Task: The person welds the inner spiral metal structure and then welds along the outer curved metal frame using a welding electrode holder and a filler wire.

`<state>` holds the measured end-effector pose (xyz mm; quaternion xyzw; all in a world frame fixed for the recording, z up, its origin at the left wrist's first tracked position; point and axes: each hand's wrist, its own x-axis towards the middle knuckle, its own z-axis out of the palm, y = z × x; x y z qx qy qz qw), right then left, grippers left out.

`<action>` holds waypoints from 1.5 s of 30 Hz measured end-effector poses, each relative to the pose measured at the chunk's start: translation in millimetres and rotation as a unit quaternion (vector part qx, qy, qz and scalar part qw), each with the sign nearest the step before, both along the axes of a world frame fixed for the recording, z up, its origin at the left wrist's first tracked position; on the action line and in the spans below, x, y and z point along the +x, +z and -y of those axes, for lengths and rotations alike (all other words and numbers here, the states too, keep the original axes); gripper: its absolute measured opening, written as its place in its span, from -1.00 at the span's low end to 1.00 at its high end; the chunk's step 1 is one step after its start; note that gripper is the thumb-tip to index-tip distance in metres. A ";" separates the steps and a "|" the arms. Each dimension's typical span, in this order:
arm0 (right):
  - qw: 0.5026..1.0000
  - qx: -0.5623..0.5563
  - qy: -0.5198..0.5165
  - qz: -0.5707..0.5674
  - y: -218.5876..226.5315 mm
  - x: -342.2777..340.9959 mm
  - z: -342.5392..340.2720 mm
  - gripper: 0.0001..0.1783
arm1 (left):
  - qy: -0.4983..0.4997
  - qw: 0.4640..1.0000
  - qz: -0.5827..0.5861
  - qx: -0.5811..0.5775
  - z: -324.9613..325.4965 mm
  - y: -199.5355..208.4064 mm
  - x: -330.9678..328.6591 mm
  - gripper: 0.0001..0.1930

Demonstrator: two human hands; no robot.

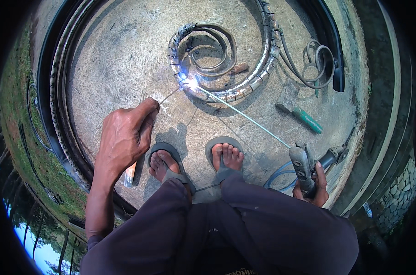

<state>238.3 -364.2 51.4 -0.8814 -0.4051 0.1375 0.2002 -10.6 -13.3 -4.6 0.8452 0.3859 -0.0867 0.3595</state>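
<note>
A long pale welding electrode runs from the electrode holder in my right hand, whose fingers are wrapped round the grip. At the rod's far tip, a bright blue-white arc glows against a bent metal tube scored with many cross slits, which curls into a spiral. My left hand pinches a thin metal rod whose far end reaches the arc. The glare hides the exact contact point on the tube.
On the concrete floor, a green-handled tool lies right of my sandalled feet. Beside my right hand is a dark cylindrical tool. A blue cable curves nearby. Black curved metal strips border the work area; grass lies left.
</note>
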 end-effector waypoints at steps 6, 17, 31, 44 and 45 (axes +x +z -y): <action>1.000 0.024 -0.006 0.015 3.3 0.0 -0.8 -0.12 | 0.003 1.000 0.000 -0.003 -3.5 3.0 0.5 -0.77; 1.000 0.002 -0.001 0.018 3.1 1.3 -3.5 -0.13 | 0.004 1.000 -0.004 -0.005 -2.2 2.8 2.3 -0.71; 1.000 -0.008 -0.013 -0.012 -0.9 -0.1 -1.3 -0.12 | -0.005 1.000 0.018 0.017 -0.1 1.3 1.0 -0.85; 1.000 0.019 0.001 0.007 -3.8 0.6 -19.7 -0.05 | 0.035 0.997 0.035 0.053 -3.5 -1.4 -2.3 -0.90; 1.000 0.020 0.001 0.007 -4.0 0.7 -19.7 -0.05 | 0.035 0.997 0.036 0.053 -3.5 -1.5 -2.2 -0.90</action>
